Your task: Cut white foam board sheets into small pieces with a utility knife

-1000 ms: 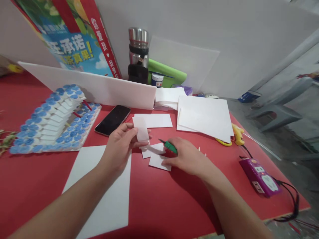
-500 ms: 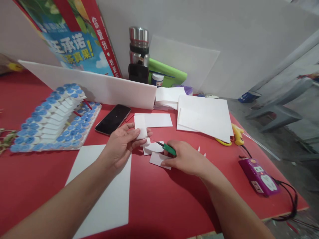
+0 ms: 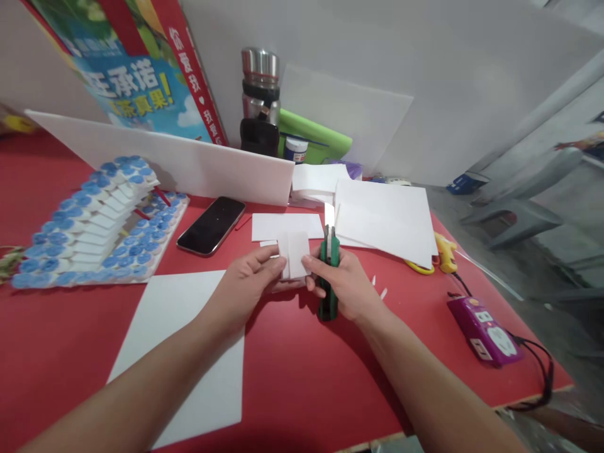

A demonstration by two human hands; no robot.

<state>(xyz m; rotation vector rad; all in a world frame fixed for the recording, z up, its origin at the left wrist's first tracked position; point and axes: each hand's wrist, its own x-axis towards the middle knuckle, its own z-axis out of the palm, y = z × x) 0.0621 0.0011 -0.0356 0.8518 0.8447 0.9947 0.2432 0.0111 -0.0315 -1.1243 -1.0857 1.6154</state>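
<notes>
Near the middle of the red table, my left hand (image 3: 252, 277) pinches a small white foam board piece (image 3: 284, 255) between thumb and fingers. My right hand (image 3: 346, 280) is closed around a green utility knife (image 3: 329, 267), its blade out and pointing away from me. The thumb and fingers of that hand also grip a second small white board piece (image 3: 298, 251), which lies side by side with the first. Just beyond both hands a white board strip (image 3: 287, 226) rests flat on the table. My fingertips partly hide the lower edges of the small pieces.
A blue-and-white stair model (image 3: 94, 220) and a phone (image 3: 211, 225) lie left. White sheets (image 3: 387, 217) are stacked right, near a yellow glue gun (image 3: 445, 250) and purple power strip (image 3: 484, 330). A large white board (image 3: 198, 358) lies under my left forearm; a steel flask (image 3: 260, 82) stands behind.
My right hand has picked up a small board piece and brought it beside the left hand's piece. The knife has swung from pointing left to pointing away from me.
</notes>
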